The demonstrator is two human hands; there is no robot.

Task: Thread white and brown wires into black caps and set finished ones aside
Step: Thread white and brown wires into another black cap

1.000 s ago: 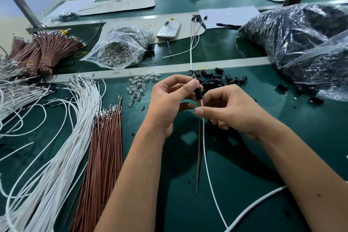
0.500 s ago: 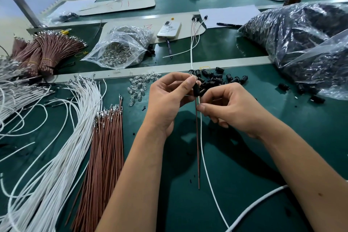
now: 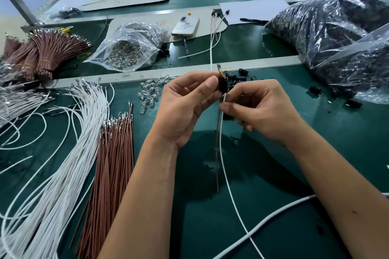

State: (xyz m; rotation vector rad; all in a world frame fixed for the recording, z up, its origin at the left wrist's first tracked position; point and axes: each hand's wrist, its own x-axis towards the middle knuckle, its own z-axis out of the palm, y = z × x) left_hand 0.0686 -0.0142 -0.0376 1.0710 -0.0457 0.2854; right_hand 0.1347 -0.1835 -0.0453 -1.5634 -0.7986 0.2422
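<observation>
Left hand [image 3: 185, 109] pinches the black cap [image 3: 223, 86] while right hand [image 3: 261, 111] pinches both wires [image 3: 219, 132] beneath; I'd feed straight, holding the cap steady.

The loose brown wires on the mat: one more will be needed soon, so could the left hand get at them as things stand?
Probably not yet. The way to the brown wires looks free, just outboard of the left hand, but that hand pinches the black cap and would have to let go first.
</observation>
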